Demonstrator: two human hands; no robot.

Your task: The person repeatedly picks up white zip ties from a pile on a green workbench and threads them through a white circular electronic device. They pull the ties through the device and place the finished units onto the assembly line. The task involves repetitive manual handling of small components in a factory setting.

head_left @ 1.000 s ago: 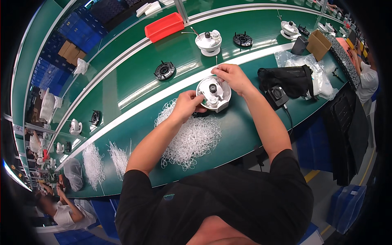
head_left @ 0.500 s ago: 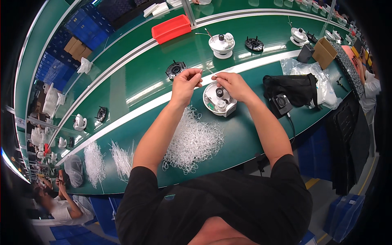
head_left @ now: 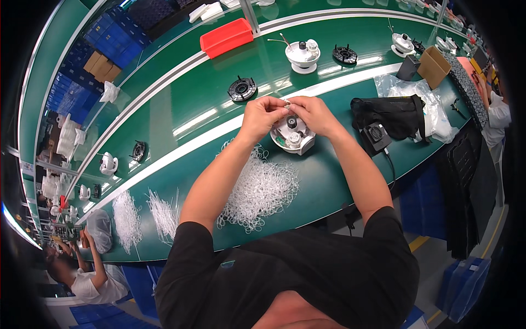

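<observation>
My left hand (head_left: 263, 117) and my right hand (head_left: 312, 114) meet, fingertips pinched together on a small white piece (head_left: 287, 104), mostly covered by the fingers. Just below them, on the near bench, sits a round white appliance body (head_left: 304, 143) with its top uncovered. A black knob-like part (head_left: 292, 122), a clear round part and a bit of green board show inside it. Left of the body lies a heap of looped white plastic ties (head_left: 257, 189). Beyond my hands a black ribbed disc (head_left: 242, 89) rests on the green conveyor belt.
On the belt stand another white body (head_left: 302, 56) with wires sticking up, a second black disc (head_left: 345, 54) and a red tray (head_left: 226, 38). Straight white ties (head_left: 163, 214) lie at left. A black pouch (head_left: 389, 118) and black device (head_left: 376, 137) sit at right.
My left hand has moved right, so both hands now touch at the fingertips; before, they were apart. The discs and white body on the belt have shifted to the right.
</observation>
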